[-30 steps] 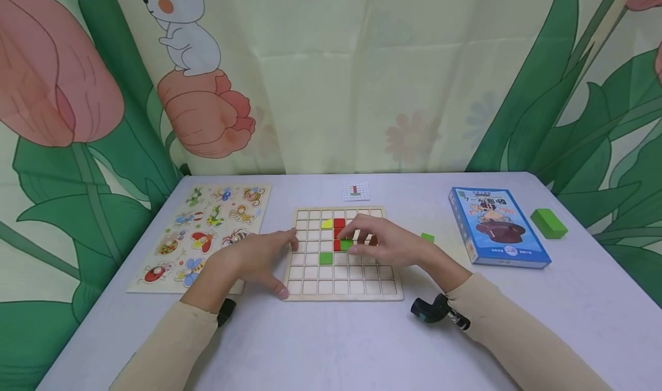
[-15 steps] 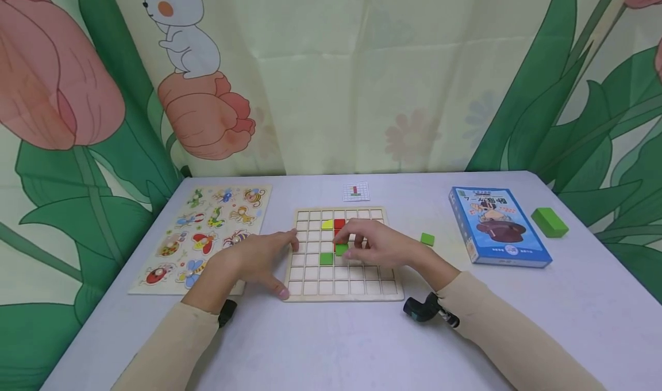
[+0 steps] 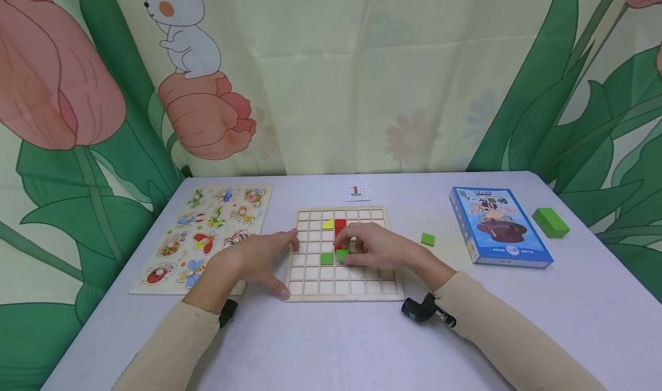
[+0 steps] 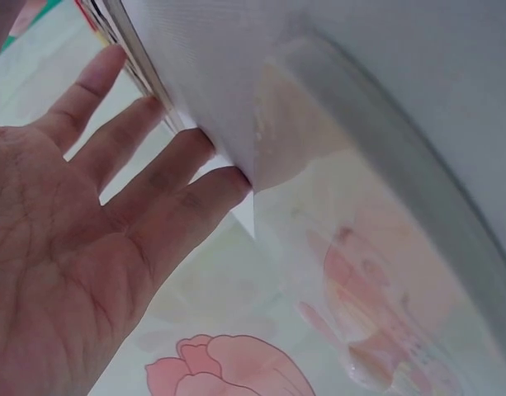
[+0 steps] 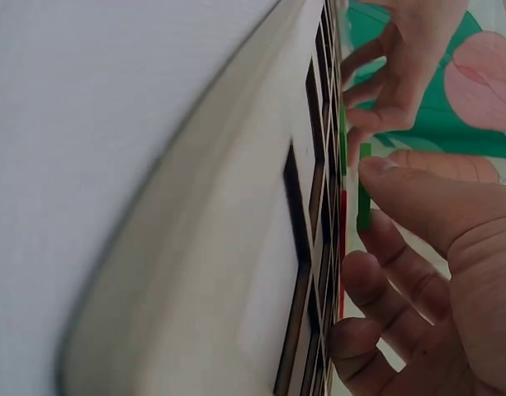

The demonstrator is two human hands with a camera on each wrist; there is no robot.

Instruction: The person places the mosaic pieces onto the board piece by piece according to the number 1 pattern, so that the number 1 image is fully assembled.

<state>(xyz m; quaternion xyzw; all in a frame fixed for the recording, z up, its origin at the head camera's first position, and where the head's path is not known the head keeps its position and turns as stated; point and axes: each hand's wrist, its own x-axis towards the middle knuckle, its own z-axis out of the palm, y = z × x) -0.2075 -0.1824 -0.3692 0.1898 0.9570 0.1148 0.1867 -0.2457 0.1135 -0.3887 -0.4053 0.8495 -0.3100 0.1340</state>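
Observation:
A wooden grid board (image 3: 341, 298) lies flat in the middle of the table. Between thumb and fingertips, my right hand (image 3: 376, 246) pinches a green square tile (image 3: 342, 256) low over the grid; in the right wrist view that tile stands edge-on and apart from the board. Just left of it another green tile (image 3: 326, 259) sits in a cell. Higher up are a yellow tile (image 3: 328, 224) and red tiles (image 3: 339, 223), partly hidden by the right fingers. My left hand (image 3: 253, 260), fingers spread and fairly straight, touches the board's left edge.
An insect picture board (image 3: 176, 259) lies at the left, beneath the left wrist. Behind the grid lies a small pattern card (image 3: 356, 191). To the right are a loose green tile (image 3: 427, 240), a blue box (image 3: 500, 227) and a green block (image 3: 550, 223).
My right hand has carried the green tile slightly left and toward me, from beside the red tiles to just below them. The left hand stays in place.

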